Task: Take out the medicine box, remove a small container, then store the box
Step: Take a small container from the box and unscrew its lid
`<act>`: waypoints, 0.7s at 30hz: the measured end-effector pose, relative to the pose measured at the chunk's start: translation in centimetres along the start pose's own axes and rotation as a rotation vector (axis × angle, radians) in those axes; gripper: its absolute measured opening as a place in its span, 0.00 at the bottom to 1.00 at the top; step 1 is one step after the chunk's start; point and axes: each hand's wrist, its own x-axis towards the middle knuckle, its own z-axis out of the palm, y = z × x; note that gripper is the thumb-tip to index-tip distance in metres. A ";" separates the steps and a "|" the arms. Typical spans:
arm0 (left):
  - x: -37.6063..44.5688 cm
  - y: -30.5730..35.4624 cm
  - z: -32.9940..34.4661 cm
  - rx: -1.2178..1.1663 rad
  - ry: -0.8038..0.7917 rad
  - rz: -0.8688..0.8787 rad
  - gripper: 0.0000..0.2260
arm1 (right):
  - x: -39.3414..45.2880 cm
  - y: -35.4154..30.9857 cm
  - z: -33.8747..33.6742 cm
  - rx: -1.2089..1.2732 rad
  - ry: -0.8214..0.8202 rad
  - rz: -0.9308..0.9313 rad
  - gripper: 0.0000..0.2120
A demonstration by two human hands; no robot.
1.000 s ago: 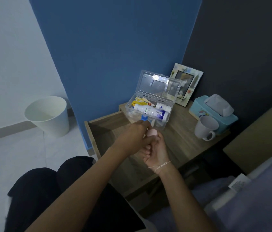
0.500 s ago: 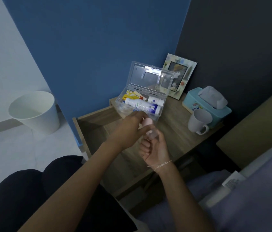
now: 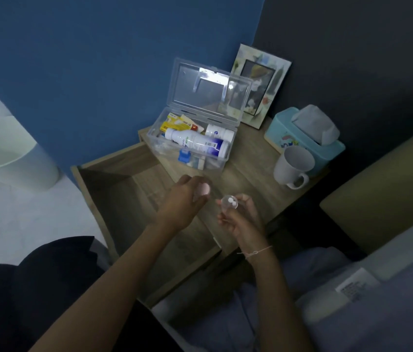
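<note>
A clear plastic medicine box (image 3: 215, 163) stands on the wooden nightstand, its lid tilted back and open. Inside lie a white bottle (image 3: 195, 143), a smaller white jar, a yellow packet and a blue item. My right hand (image 3: 241, 219) holds a small clear round container (image 3: 229, 201) with two white pills showing in it. My left hand (image 3: 185, 201) holds a pink cap (image 3: 204, 189) just left of the container, a short gap between them. Both hands hover over the nightstand's front, above the open drawer.
The open drawer (image 3: 103, 179) juts out to the left. A white mug (image 3: 293, 167), a teal tissue box (image 3: 301, 138) and a picture frame (image 3: 261, 85) stand on the nightstand (image 3: 251, 161). A white bin (image 3: 10, 153) sits on the floor at left; a bed lies at right.
My hands have drawn apart: the pink cap came off the small container with my left hand, and the pills inside now show. The view has shifted left and closer.
</note>
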 end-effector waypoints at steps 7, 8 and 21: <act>1.5 -1.3 3.5 0.271 -0.210 0.006 0.14 | 1.6 2.6 -0.8 -0.540 0.284 -0.180 0.15; 1.6 -1.6 4.0 0.313 -0.213 0.024 0.14 | 1.6 2.8 -0.8 -0.613 0.303 -0.203 0.15; 0.9 -2.5 5.3 0.350 -0.061 0.093 0.18 | 1.6 3.1 -0.8 -0.997 0.383 -0.209 0.12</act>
